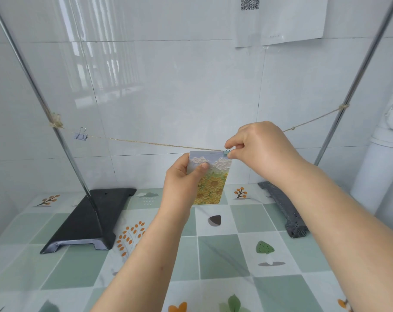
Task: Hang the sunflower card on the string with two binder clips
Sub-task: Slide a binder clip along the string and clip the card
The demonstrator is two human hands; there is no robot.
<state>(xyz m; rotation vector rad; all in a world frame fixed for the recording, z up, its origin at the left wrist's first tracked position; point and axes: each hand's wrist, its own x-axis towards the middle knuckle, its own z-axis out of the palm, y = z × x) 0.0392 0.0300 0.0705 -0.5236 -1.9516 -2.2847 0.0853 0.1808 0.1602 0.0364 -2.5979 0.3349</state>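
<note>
Here the left hand (182, 179) holds the painted sunflower card with white clouds along its top (212, 179) upright, its upper edge level with the thin jute string (146, 143) stretched between two slanted metal rods. The thumb presses on the card's face near the top left corner, with the other fingers behind it. The right hand (258, 149) pinches a small teal binder clip (226, 152) between thumb and forefinger at the card's top right corner, right where the string crosses.

This looks like the first clip going on. To do it well, the clip's mouth should take in both the card's edge and the string before the levers are let go; whether the string already sits inside the mouth is too small to tell. The left hand should keep the card steady and level until the clip bites.

A second, pale lilac binder clip (81, 136) hangs on the string far to the left, near the left rod's knot; it would likely serve for the other corner.
</note>
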